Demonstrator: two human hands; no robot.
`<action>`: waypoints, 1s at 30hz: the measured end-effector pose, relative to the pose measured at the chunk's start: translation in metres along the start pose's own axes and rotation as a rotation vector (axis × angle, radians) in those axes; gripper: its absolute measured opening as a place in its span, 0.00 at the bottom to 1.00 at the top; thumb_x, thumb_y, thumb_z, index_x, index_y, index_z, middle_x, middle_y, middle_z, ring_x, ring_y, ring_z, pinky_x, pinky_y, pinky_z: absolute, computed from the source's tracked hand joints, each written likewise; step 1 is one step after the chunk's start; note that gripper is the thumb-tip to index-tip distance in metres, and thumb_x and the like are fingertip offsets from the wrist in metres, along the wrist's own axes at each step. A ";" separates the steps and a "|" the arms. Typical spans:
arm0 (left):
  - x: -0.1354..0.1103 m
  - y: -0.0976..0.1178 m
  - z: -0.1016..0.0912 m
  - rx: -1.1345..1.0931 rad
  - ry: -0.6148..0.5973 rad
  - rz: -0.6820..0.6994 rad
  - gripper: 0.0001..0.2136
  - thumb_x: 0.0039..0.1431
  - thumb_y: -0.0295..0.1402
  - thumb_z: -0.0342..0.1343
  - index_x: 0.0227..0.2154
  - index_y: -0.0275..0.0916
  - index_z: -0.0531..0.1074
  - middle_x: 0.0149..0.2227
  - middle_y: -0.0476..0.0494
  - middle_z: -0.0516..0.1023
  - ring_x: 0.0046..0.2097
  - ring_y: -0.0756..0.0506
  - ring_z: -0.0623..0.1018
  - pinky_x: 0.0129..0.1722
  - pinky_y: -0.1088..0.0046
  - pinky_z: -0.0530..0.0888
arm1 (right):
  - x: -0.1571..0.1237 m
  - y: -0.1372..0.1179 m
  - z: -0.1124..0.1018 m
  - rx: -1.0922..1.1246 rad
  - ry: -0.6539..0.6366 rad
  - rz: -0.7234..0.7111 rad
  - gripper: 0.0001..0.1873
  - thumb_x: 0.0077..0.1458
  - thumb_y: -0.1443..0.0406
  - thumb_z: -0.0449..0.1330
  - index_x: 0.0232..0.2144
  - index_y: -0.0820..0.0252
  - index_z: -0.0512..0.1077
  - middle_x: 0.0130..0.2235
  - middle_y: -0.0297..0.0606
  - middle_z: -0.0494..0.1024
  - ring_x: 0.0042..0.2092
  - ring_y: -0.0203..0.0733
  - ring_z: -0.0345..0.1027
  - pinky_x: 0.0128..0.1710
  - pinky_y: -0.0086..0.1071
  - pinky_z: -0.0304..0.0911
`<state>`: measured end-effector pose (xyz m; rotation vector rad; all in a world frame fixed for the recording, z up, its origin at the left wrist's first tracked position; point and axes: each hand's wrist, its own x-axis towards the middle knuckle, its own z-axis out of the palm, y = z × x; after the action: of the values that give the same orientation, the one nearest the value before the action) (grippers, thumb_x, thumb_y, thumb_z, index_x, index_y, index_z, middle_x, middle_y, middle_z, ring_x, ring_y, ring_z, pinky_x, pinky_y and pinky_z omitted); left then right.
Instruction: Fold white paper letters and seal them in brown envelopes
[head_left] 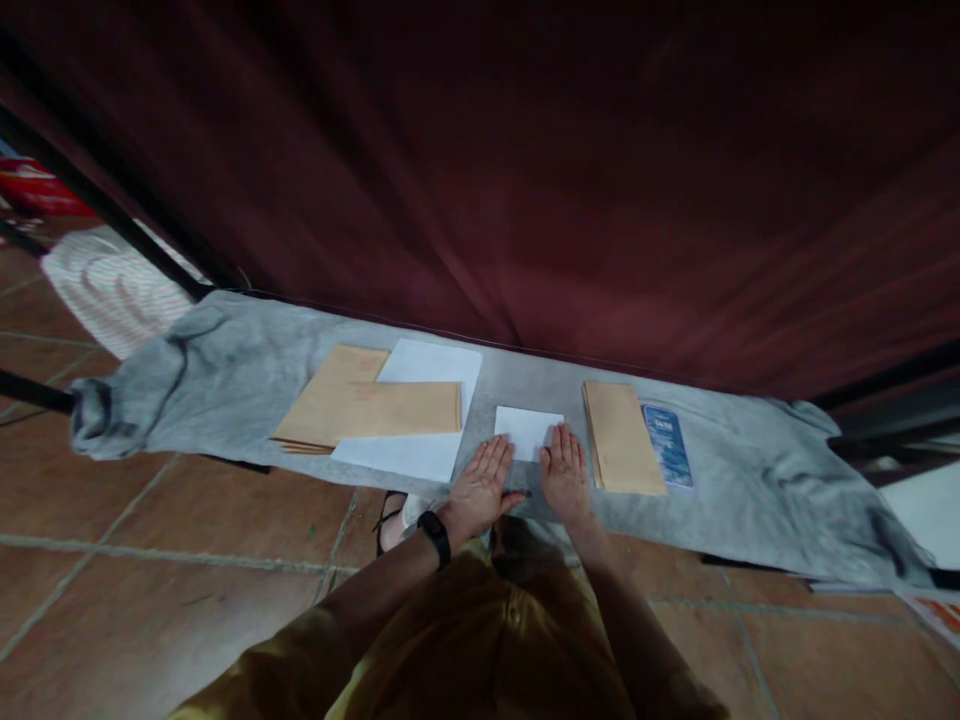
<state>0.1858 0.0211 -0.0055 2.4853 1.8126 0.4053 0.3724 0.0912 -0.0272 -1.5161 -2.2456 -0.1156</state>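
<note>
A small white sheet of paper [527,425], probably folded, lies on the grey cloth in front of me. My left hand [484,482] lies flat with fingers stretched over its lower left corner. On the lower right corner rest the fingers of my right hand [565,475], also flat. To the left, a brown envelope [405,408] lies across larger white sheets [397,458] and a stack of brown envelopes [319,395]. More brown envelopes [624,440] are piled to the right of my right hand.
A phone with a lit blue screen [669,447] sits beside the right envelope pile. Grey cloth [757,470] covers the narrow bench. A dark red curtain [525,200] hangs right behind it, and black metal bars [112,210] stand at the left end. Below is tiled floor [225,570].
</note>
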 end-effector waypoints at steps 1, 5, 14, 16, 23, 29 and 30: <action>0.000 -0.001 0.001 0.005 0.005 0.002 0.41 0.64 0.54 0.50 0.69 0.27 0.51 0.71 0.25 0.52 0.73 0.36 0.51 0.70 0.53 0.55 | 0.001 -0.003 -0.002 0.011 -0.009 0.005 0.30 0.72 0.63 0.39 0.70 0.72 0.51 0.70 0.59 0.56 0.71 0.56 0.49 0.65 0.53 0.53; 0.001 -0.003 0.003 0.026 0.009 0.022 0.39 0.65 0.51 0.50 0.69 0.27 0.51 0.71 0.25 0.54 0.73 0.36 0.52 0.70 0.52 0.56 | 0.006 -0.021 -0.010 0.061 -0.133 -0.067 0.29 0.72 0.61 0.40 0.70 0.66 0.51 0.71 0.52 0.54 0.72 0.52 0.47 0.67 0.52 0.50; 0.001 -0.002 -0.002 0.061 0.025 0.011 0.37 0.66 0.51 0.49 0.68 0.27 0.54 0.71 0.26 0.54 0.72 0.35 0.53 0.70 0.53 0.58 | 0.003 -0.021 -0.011 0.030 -0.194 -0.072 0.26 0.72 0.60 0.46 0.68 0.58 0.58 0.71 0.48 0.54 0.71 0.50 0.49 0.68 0.49 0.49; -0.001 -0.002 -0.002 0.058 0.032 0.003 0.37 0.66 0.51 0.49 0.68 0.28 0.54 0.71 0.26 0.54 0.72 0.35 0.53 0.69 0.53 0.58 | 0.001 -0.015 -0.012 0.020 -0.169 -0.053 0.26 0.71 0.60 0.47 0.68 0.58 0.58 0.71 0.49 0.54 0.71 0.51 0.50 0.67 0.50 0.50; -0.006 -0.002 -0.004 0.021 0.009 -0.010 0.35 0.67 0.48 0.48 0.69 0.31 0.51 0.71 0.28 0.55 0.72 0.35 0.54 0.68 0.52 0.61 | -0.003 -0.010 -0.012 -0.001 -0.118 -0.061 0.27 0.71 0.59 0.48 0.68 0.59 0.58 0.71 0.51 0.54 0.70 0.55 0.52 0.66 0.52 0.52; 0.013 -0.040 -0.039 -0.035 0.071 -0.100 0.30 0.70 0.38 0.44 0.71 0.37 0.46 0.73 0.35 0.51 0.74 0.40 0.49 0.70 0.55 0.56 | -0.003 -0.011 -0.011 -0.005 -0.098 -0.073 0.28 0.71 0.60 0.48 0.69 0.59 0.56 0.71 0.51 0.54 0.69 0.55 0.52 0.65 0.52 0.53; 0.017 -0.054 -0.046 -0.038 0.092 -0.160 0.32 0.69 0.39 0.45 0.71 0.35 0.44 0.73 0.33 0.50 0.74 0.39 0.48 0.70 0.54 0.55 | -0.003 -0.011 -0.011 -0.005 -0.097 -0.073 0.28 0.70 0.60 0.48 0.69 0.59 0.56 0.71 0.51 0.54 0.69 0.55 0.53 0.65 0.52 0.53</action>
<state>0.1297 0.0490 0.0323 2.3113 1.9998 0.5478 0.3671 0.0812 -0.0169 -1.4713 -2.3795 -0.0708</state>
